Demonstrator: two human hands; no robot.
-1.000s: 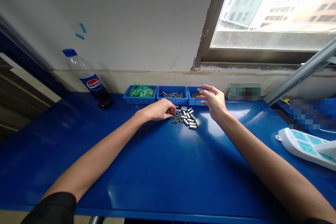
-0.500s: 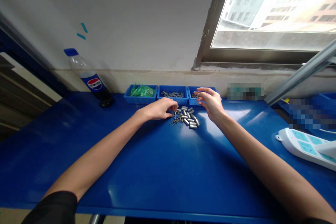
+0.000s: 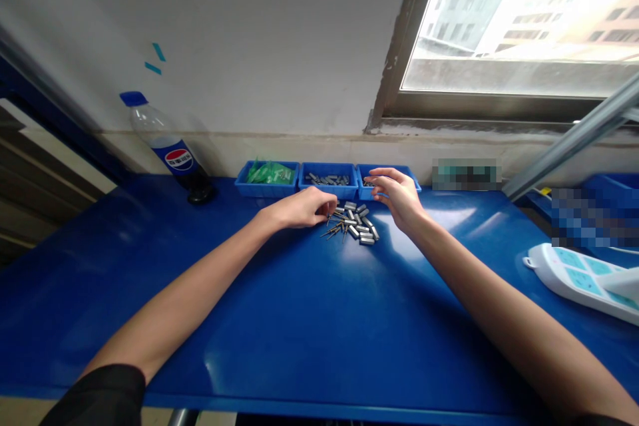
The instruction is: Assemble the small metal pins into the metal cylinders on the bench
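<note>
My left hand (image 3: pixel 308 207) is closed in a pinch at the left side of the pile, on what looks like a thin metal pin (image 3: pixel 328 219); the fingers hide most of it. Beside it on the blue table lie several thin pins with brass-coloured parts (image 3: pixel 333 231) and several short silver metal cylinders (image 3: pixel 366 237). My right hand (image 3: pixel 401 196) hovers at the front of the right blue bin (image 3: pixel 365 192), fingers apart and bent, with nothing visible in them. Small metal parts (image 3: pixel 369 181) lie in that bin, partly covered by the hand.
The middle blue bin (image 3: pixel 327 192) contains metal cylinders; the left one (image 3: pixel 264 191) holds a green plastic bag (image 3: pixel 272 173). A cola bottle (image 3: pixel 174 156) stands at the back left. A white power strip (image 3: pixel 574 279) lies at right, near a slanting metal bar (image 3: pixel 564 143).
My right hand has shifted very slightly, its fingers still apart over the right bin. The left hand stays pinched at the pile, and a thin pin shows more clearly below its fingertips.
</note>
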